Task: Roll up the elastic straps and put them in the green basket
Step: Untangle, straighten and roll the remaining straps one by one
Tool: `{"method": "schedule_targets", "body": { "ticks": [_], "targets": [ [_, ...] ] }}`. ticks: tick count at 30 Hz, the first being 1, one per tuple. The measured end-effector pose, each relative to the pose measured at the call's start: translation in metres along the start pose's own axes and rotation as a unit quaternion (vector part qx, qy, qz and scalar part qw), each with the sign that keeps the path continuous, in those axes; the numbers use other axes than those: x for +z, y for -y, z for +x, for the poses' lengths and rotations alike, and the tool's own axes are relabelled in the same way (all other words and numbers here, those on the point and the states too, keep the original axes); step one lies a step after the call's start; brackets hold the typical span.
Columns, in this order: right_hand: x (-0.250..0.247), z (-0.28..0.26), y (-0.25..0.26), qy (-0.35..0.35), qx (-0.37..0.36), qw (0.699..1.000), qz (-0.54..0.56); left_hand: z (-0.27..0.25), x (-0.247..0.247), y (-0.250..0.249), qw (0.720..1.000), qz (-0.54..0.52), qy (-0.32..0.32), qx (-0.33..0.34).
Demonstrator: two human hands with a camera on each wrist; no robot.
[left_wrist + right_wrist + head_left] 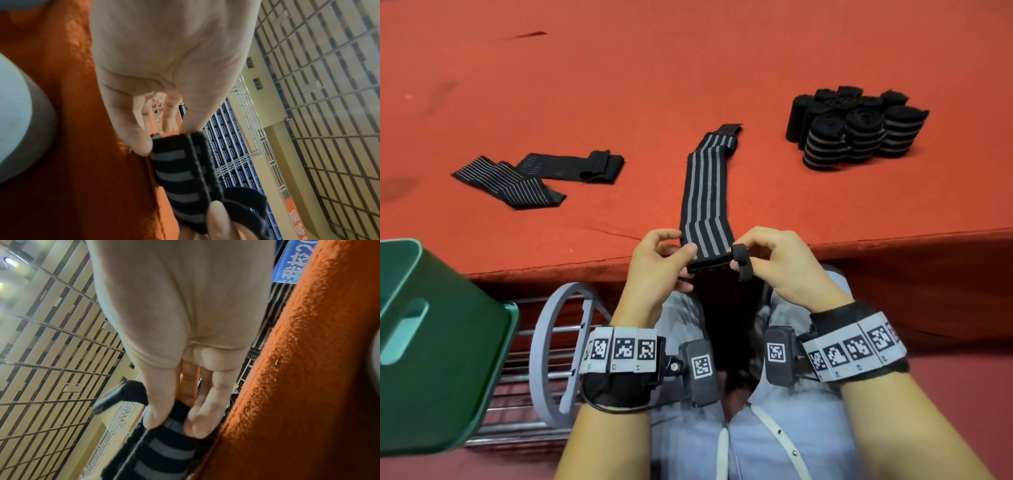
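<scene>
A black elastic strap with grey stripes (705,192) runs from the red table down over its front edge. My left hand (664,253) pinches the near end's left corner (176,155), and my right hand (760,257) pinches the right corner (170,433), beside a small black loop (742,262). The near end is folded over into a first narrow turn. Another unrolled strap (534,178) lies crumpled on the table at the left. Several rolled straps (856,126) stand together at the right. The green basket (431,342) sits at the lower left, below table level.
The red felt-covered table (619,85) fills the upper view, its front edge just behind my hands. A grey wheel and metal rack (558,359) stand between the basket and my lap.
</scene>
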State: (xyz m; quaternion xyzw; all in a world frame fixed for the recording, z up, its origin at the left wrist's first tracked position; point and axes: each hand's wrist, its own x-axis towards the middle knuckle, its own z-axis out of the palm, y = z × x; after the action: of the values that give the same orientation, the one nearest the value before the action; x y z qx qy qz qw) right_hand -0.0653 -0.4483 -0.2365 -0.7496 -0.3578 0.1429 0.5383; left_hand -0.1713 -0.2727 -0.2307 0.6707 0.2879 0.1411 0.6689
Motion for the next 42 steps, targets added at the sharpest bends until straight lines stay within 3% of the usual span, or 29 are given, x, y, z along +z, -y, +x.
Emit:
{"method": "schedule_targets", "body": {
  "ticks": [7,16,20,25,28,32,35,42],
  "targets": [
    [0.006,0.001,0.004,0.001,0.076,0.99,0.115,-0.008,-0.011,-0.004,0.996,0.041,0.07,0.048],
    [0.005,0.002,0.004,-0.007,0.11,0.99,0.089,-0.01,-0.011,-0.005,0.987,0.04,0.135,0.072],
    [0.006,0.004,0.002,-0.014,0.116,0.991,0.07,-0.007,-0.01,-0.001,0.988,0.048,0.128,0.071],
    [0.01,0.006,-0.002,-0.056,0.096,0.993,0.038,-0.002,-0.006,0.004,0.994,0.022,0.097,0.033],
    [0.007,0.002,-0.004,-0.095,0.043,0.994,-0.018,0.0,-0.005,0.004,0.996,0.023,0.086,0.018],
    [0.003,0.001,-0.004,-0.037,-0.028,0.996,-0.075,0.003,-0.002,0.005,0.997,0.034,0.07,0.005],
    [0.007,0.002,-0.009,0.008,-0.034,0.995,-0.093,0.005,0.0,0.005,0.997,0.037,0.063,-0.007],
    [0.011,0.003,-0.013,0.023,-0.043,0.989,-0.139,0.007,0.002,0.006,0.996,0.067,0.052,-0.005]
  ]
}}
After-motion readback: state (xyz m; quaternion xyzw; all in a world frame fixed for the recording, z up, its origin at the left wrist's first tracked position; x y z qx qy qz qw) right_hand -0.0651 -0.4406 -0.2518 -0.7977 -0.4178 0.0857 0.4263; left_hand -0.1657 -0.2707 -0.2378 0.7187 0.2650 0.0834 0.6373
